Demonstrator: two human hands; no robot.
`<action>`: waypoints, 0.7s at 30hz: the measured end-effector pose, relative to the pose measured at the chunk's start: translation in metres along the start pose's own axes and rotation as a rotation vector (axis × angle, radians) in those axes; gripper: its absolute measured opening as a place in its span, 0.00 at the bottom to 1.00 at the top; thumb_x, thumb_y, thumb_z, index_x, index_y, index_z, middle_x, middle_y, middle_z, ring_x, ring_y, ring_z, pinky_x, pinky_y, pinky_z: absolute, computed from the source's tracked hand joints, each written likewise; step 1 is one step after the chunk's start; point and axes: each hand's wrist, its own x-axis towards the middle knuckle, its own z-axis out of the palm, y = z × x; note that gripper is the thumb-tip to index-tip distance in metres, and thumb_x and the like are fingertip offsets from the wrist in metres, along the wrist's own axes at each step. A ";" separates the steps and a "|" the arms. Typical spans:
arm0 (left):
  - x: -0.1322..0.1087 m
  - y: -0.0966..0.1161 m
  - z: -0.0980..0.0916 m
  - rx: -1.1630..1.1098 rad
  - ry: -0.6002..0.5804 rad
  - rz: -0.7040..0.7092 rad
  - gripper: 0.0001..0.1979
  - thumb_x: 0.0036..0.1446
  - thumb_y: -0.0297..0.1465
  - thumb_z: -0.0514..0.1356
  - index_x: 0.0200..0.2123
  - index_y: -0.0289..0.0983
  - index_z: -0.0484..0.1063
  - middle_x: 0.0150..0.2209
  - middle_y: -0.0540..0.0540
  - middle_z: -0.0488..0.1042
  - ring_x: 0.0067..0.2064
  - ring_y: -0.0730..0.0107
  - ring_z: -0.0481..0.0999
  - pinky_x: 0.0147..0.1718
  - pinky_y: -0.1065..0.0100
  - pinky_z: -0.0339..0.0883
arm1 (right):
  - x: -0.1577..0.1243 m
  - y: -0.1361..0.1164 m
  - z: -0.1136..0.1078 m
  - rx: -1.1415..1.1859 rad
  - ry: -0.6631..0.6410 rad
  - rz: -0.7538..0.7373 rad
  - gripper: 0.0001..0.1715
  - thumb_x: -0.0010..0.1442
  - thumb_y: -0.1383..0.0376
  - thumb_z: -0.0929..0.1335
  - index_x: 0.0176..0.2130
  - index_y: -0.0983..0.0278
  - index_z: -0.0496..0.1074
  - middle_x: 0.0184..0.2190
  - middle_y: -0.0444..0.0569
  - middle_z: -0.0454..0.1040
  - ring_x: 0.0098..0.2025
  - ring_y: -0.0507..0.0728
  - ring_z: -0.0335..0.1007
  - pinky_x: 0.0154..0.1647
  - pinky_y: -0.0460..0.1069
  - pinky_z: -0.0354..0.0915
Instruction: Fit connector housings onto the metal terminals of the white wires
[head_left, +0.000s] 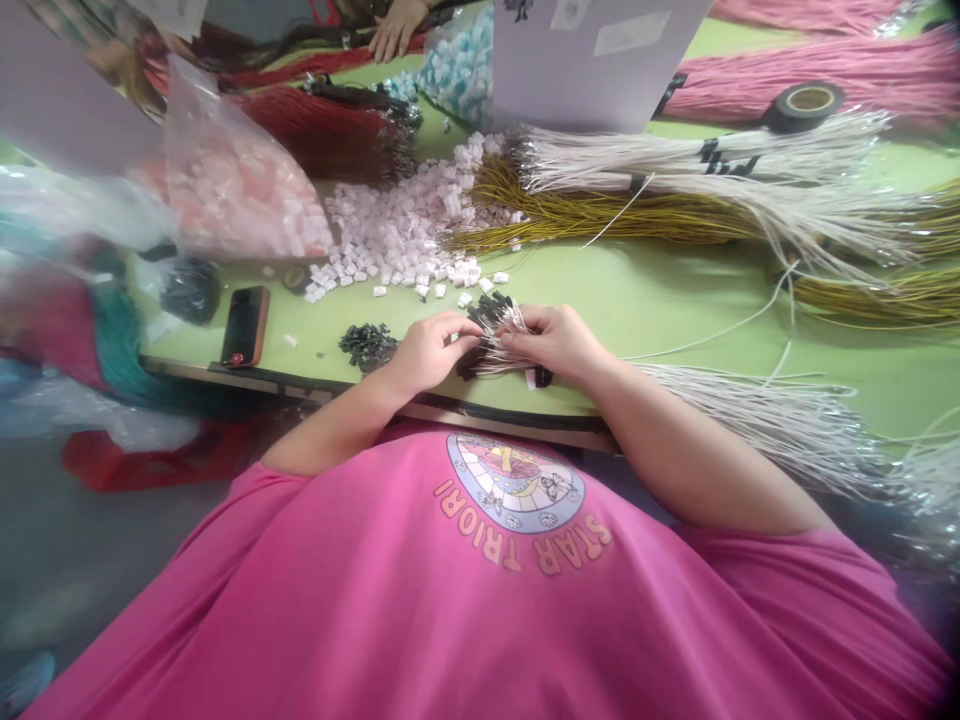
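At the near edge of the green table [592, 285], both my hands meet over a bundle of white wires [504, 352] whose ends carry black sleeves or connectors. My right hand [559, 340] is closed on the bundle, thumb and fingers pressed on the wires. My left hand [435, 348] pinches at the bundle's left side; what sits between its fingertips is too small to make out. Left of that hand lies a heap of small black pieces [367, 346]. The long tail of white wires [757, 415] runs out to the right below my forearm.
Loose white connectors [420, 225] are piled beyond my hands, beside a plastic bag of pinkish pieces [247, 190]. A phone [245, 325] lies at left. Yellow wires [615, 215], white wire bundles [675, 160] and a tape roll [806, 103] lie at right. Another person's hand [397, 28] rests across the table.
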 end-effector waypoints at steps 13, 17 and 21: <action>0.001 -0.116 -0.081 0.377 -0.130 -0.264 0.07 0.53 0.32 0.59 0.34 0.39 0.77 0.39 0.46 0.75 0.38 0.63 0.72 0.42 0.60 0.64 | -0.002 -0.005 0.000 0.157 -0.073 0.152 0.07 0.47 0.65 0.67 0.28 0.66 0.73 0.20 0.44 0.70 0.17 0.50 0.64 0.13 0.44 0.59; 0.007 -0.113 -0.072 0.400 -0.110 -0.245 0.06 0.54 0.34 0.59 0.29 0.41 0.74 0.36 0.45 0.74 0.36 0.62 0.72 0.40 0.59 0.63 | -0.002 -0.007 0.000 0.131 -0.090 0.144 0.06 0.48 0.65 0.65 0.26 0.66 0.70 0.16 0.43 0.67 0.15 0.51 0.64 0.10 0.44 0.56; 0.006 -0.090 -0.063 0.382 0.054 -0.233 0.06 0.57 0.32 0.56 0.32 0.39 0.72 0.35 0.46 0.74 0.38 0.64 0.72 0.40 0.61 0.63 | -0.002 -0.007 0.000 0.126 -0.086 0.140 0.05 0.47 0.65 0.66 0.23 0.65 0.68 0.16 0.42 0.66 0.15 0.50 0.63 0.11 0.44 0.57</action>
